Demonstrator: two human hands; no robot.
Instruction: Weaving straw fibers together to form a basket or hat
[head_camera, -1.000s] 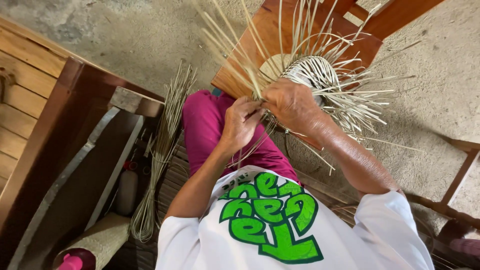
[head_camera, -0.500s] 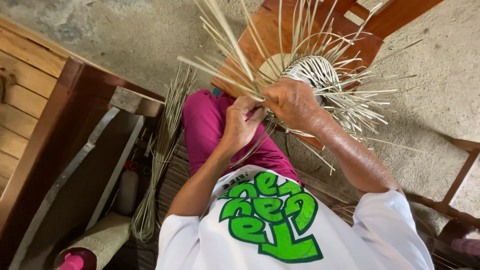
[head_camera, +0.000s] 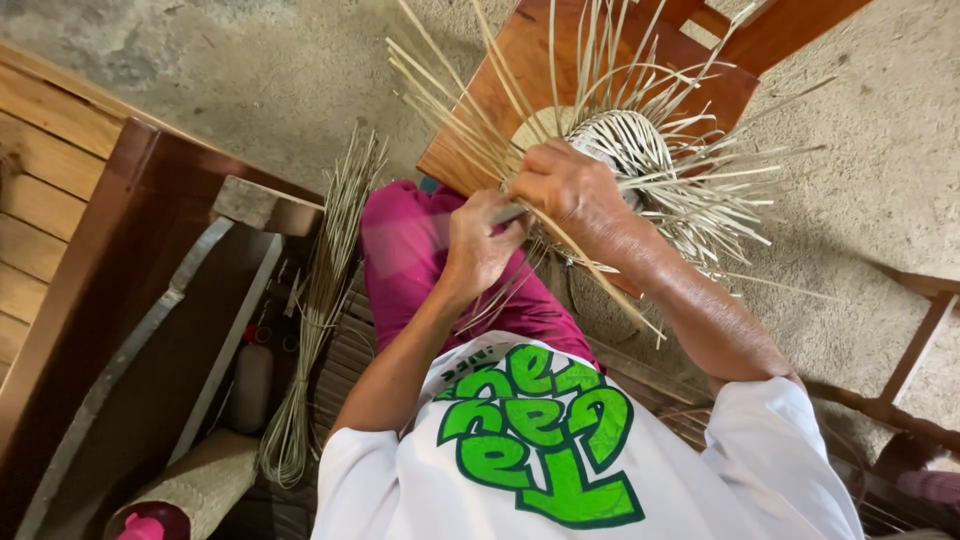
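A half-woven basket (head_camera: 625, 140) of pale cane strips rests on a brown wooden stool (head_camera: 520, 60), with many loose strip ends fanning outward. My right hand (head_camera: 570, 190) lies over the basket's near rim, fingers closed on the strips there. My left hand (head_camera: 480, 240) sits just below it, pinching a pale strip that runs up toward the rim. Both forearms reach out from a white shirt with a green print. Magenta trousers (head_camera: 400, 260) cover the leg under my left hand.
A bundle of long thin cane strips (head_camera: 320, 300) lies on the floor at the left. A dark wooden frame (head_camera: 120, 300) stands further left, beside plank boards. A rolled woven mat (head_camera: 200, 480) is at the lower left. Another wooden frame (head_camera: 920, 350) is at the right.
Both hands have shifted slightly lower on the basket rim. The strips sticking up at the left have bent further left as my left hand pulled its strip.
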